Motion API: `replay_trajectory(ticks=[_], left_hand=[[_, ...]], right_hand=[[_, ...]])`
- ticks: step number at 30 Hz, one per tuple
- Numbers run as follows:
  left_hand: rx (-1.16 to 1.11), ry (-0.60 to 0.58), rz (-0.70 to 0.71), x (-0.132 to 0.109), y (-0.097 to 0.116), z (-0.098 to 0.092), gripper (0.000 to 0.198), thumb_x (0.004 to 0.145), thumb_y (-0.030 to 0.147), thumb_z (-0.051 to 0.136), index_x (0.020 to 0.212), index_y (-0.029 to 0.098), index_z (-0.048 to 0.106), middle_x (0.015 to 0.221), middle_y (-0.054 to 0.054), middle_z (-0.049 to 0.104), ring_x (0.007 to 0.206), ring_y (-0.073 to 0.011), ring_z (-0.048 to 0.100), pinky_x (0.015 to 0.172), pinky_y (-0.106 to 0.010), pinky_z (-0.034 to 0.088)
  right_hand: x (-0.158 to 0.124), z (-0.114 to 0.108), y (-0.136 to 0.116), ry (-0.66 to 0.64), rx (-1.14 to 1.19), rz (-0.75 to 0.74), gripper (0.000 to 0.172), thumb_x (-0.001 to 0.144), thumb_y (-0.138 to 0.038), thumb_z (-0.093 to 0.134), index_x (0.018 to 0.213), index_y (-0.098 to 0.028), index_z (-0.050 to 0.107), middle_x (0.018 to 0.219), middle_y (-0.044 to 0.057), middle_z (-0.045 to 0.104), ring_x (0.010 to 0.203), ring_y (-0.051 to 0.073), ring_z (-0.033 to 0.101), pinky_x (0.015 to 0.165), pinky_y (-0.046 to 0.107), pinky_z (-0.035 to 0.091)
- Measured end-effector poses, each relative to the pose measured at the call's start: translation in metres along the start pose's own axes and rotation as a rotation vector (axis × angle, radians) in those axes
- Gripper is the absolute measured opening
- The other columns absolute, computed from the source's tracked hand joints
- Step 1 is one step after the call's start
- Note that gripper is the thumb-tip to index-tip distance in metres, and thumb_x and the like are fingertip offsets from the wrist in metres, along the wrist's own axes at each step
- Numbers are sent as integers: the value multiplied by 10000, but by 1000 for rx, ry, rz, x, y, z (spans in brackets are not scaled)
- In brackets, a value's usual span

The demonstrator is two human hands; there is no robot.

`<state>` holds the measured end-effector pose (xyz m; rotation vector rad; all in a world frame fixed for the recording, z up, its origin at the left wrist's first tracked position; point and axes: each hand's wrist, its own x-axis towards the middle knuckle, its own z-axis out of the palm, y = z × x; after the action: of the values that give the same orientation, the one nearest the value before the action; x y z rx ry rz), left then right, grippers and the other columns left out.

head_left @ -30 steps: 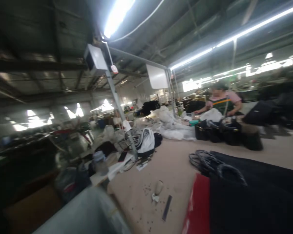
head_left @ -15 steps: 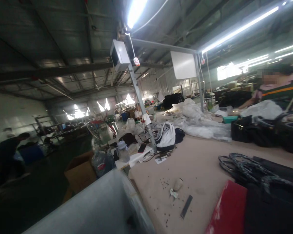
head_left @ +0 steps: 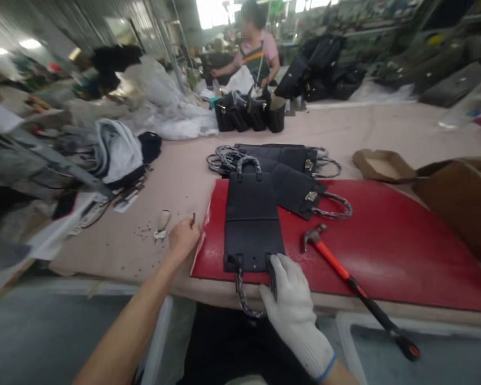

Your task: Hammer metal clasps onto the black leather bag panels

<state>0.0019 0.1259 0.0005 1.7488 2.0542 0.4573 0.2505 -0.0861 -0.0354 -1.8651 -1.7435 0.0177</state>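
A black bag panel (head_left: 251,214) lies lengthwise on a red mat (head_left: 385,240), with a grey-and-black patterned handle at each end. My right hand (head_left: 292,294), in a white knit glove, grips the near handle (head_left: 242,291) by its right side, at the panel's edge. My bare left hand (head_left: 184,238) is closed at the mat's left edge. A short dark metal bar (head_left: 193,218) sticks up out of its fingers. To the right lies a claw hammer (head_left: 344,272) with a red and black handle, its end reaching past the table edge.
More black panels (head_left: 292,184) with handles lie behind. Small dark bits and a whitish bulb-shaped object (head_left: 163,222) are at left. Black bags (head_left: 250,112) stand farther back, before a seated person (head_left: 256,51). Cardboard boxes (head_left: 385,166) are at right.
The view has swung right and down from the room to the table. Both hands are now in view. The dark bar that lay on the table is no longer there; a similar one is in my left hand.
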Motion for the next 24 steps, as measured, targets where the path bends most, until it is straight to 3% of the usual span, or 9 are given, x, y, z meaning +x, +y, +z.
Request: replay_trajectory(ticks=[4, 8, 10, 13, 15, 18, 21, 24], left_hand=[[322, -14, 30, 11, -21, 1, 279, 929, 378, 557, 986, 173, 738, 1008, -186, 769, 1030, -380, 702, 810, -396, 475], [331, -2, 58, 5, -23, 1, 319, 938, 387, 538, 1038, 167, 747, 1045, -185, 773, 1020, -356, 708, 819, -386, 483], [309, 9, 69, -1, -21, 1, 325, 939, 386, 539, 1049, 161, 746, 1050, -186, 772, 1012, -351, 711, 823, -386, 489], [244, 76, 100, -16, -16, -1, 310, 937, 360, 538, 1075, 166, 738, 1062, -169, 772, 1005, -336, 716, 822, -380, 499], [162, 125, 129, -31, -12, -2, 290, 932, 356, 545, 1056, 179, 739, 1034, -144, 778, 985, -316, 722, 825, -368, 507], [-29, 132, 148, -57, -6, -1, 272, 921, 381, 556, 959, 189, 745, 943, -111, 783, 919, -285, 729, 840, -357, 524], [-333, -7, 90, -75, 3, 5, 323, 907, 459, 576, 881, 175, 728, 872, -106, 776, 817, -272, 732, 796, -369, 558], [-810, -348, -107, -81, 20, 13, 501, 897, 633, 593, 908, 149, 722, 835, -125, 770, 705, -269, 726, 676, -387, 592]], right_hand=[[-30, -22, -25, -72, 44, 214, 552, 900, -317, 584, 1417, -137, 523, 1305, 216, 674, 1203, 380, 646, 1013, 546, 529], [-34, -41, -39, -386, 274, 653, 291, 915, -414, 557, 1115, -215, 625, 950, 111, 758, 909, 308, 744, 807, 437, 589], [-29, -37, -41, -472, 519, 851, 274, 903, -476, 548, 1005, -229, 606, 820, 62, 730, 763, 260, 730, 693, 381, 587], [-20, -19, -40, -394, 940, 968, 354, 813, -540, 604, 948, -213, 593, 771, 34, 700, 649, 206, 681, 566, 310, 561], [-16, -10, -41, -331, 1091, 1001, 399, 724, -547, 672, 906, -201, 595, 732, 23, 678, 580, 188, 641, 481, 282, 520], [-18, -14, -41, -329, 1293, 1041, 397, 669, -501, 736, 875, -190, 599, 647, -11, 610, 506, 165, 587, 416, 258, 463], [-37, -34, -34, -347, 1485, 992, 430, 730, -508, 748, 976, -169, 649, 627, -35, 551, 456, 132, 519, 402, 253, 432], [-67, -52, -15, -398, 1474, 958, 511, 788, -605, 709, 1074, -181, 694, 591, -35, 509, 417, 124, 456, 400, 272, 403]])
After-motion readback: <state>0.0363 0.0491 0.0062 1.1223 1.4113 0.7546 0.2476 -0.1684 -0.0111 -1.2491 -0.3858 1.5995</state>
